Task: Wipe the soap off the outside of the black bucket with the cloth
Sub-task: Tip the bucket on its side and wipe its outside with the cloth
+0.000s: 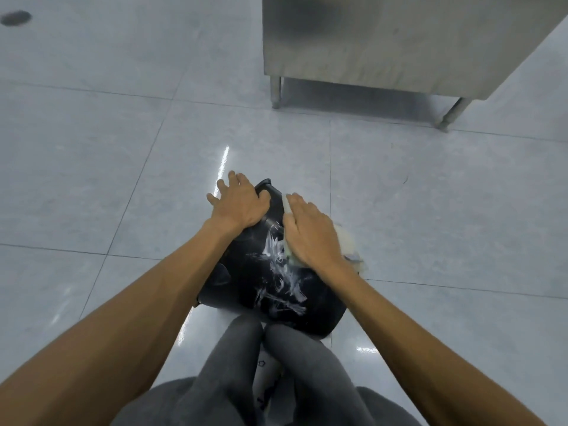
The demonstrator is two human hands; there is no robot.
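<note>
Pale grey floor tiles (92, 149) with thin dark joints fill the scene, glossy enough to carry streaks of reflected light. On them the black bucket (246, 287) lies tipped on its side, its wall turned up toward the camera.

The right hand (310, 232) lies flat and open-palmed on the upper right of that wall, fingers together and extended, pressing the cloth (347, 244) against the plastic. The pale cloth is mostly hidden under the palm; a strip of it shows past the fingertips and a crumpled fold spills out beyond the far side of the hand, down toward the floor. Just beside the thumb edge of this hand, white soap smears (279, 265) streak the black surface and run on toward the wrist side and the bucket's nearer end.

The left hand (238, 204) rests across from it on the far end of the bucket, fingers spread, draped over the edge and gripping it to steady it.

Below both forearms, grey trouser legs (233, 364) sit close against the bucket's near end. Well beyond the fingertips stands a stainless steel cabinet (384, 41) on short metal legs.
</note>
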